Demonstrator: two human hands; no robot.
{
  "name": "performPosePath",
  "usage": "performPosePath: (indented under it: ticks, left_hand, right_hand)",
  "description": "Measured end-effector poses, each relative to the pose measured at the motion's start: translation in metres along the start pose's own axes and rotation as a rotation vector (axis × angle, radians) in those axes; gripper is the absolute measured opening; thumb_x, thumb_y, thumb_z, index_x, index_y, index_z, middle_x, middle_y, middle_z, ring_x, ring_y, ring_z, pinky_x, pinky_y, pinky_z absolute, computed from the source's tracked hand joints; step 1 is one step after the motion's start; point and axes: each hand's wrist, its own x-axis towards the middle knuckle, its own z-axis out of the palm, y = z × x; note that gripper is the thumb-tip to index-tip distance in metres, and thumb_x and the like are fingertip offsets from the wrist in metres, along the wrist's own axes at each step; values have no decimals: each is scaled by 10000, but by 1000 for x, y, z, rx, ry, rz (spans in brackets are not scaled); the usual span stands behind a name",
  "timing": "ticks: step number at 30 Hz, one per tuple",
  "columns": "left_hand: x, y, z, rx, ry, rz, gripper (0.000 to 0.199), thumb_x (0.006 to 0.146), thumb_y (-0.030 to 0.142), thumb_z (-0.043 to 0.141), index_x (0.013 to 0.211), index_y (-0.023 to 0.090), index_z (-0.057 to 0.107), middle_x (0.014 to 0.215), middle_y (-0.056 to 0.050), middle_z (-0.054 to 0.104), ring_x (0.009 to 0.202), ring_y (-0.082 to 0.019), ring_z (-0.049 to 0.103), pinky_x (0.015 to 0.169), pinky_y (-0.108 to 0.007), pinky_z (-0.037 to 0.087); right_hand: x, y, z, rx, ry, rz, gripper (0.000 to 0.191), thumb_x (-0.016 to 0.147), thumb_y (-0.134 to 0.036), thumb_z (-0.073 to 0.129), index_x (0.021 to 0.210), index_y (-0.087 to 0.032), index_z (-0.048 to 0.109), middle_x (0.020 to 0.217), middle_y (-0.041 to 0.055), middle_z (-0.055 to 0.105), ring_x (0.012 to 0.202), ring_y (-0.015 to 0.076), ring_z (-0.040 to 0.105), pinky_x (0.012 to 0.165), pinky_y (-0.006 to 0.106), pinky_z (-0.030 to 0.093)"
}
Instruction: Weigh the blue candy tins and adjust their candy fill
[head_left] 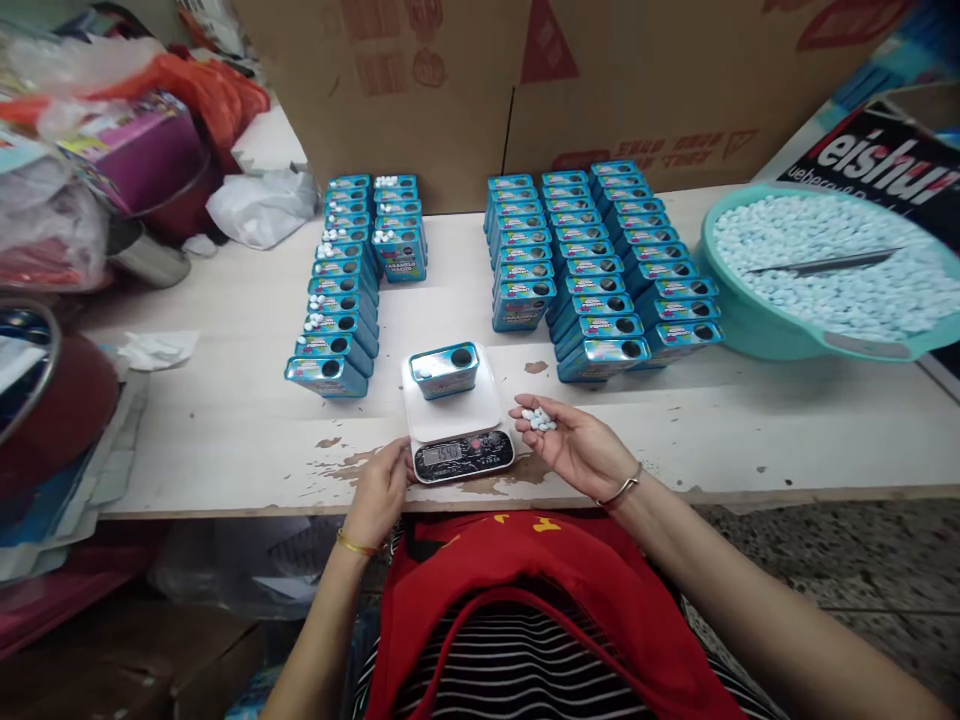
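Observation:
A blue tin (444,372) stands on the white platform of a digital kitchen scale (491,415), whose display is lit. My left hand (377,490) has its fingers curled against the near left corner of the scale, gripping that edge. To the right of the scale, my right hand (574,448) is turned palm up, fingers loosely cupped. It holds a small heap of pale blue and white candies (538,419). Rows of blue tins (327,372) stand beyond to the left, several with candies lying on their lids.
More rows of blue tins (523,300) stand right of centre. A turquoise basin (765,325) full of pale candies, with a metal scoop (832,262) lying in it, sits at the right. Cardboard (465,120) backs the table. Pots, plastic bags and papers crowd the left.

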Motion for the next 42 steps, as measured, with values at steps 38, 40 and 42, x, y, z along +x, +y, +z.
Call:
performPosePath:
  ticks: [38, 40, 42]
  left_hand:
    - [161, 176, 6, 624, 58, 801, 363, 872, 287, 550, 1223, 201, 522, 1055, -89, 613, 976, -244, 564, 816, -374, 390]
    - [175, 177, 23, 682, 22, 813, 367, 854, 274, 574, 1212, 202, 543, 1056, -95, 607, 968, -250, 555, 795, -377, 377]
    - [184, 172, 35, 720, 14, 809, 373, 849, 286, 585, 1211, 203, 552, 1055, -101, 601, 964, -254, 543, 783, -379, 367]
  right_hand:
    - [13, 6, -18, 200, 1, -53, 105, 761, -177, 685, 830, -97, 690, 736, 65, 672, 581, 86, 600, 500, 162, 459]
    - [11, 3, -21, 196, 27, -69, 110, 769, -196, 692, 829, -103, 699, 737, 62, 676, 579, 85, 601, 495, 161, 460]
    - [10, 1, -25, 201, 40, -74, 117, 763, -207, 709, 827, -110, 708, 735, 59, 678, 579, 86, 601, 497, 162, 465]
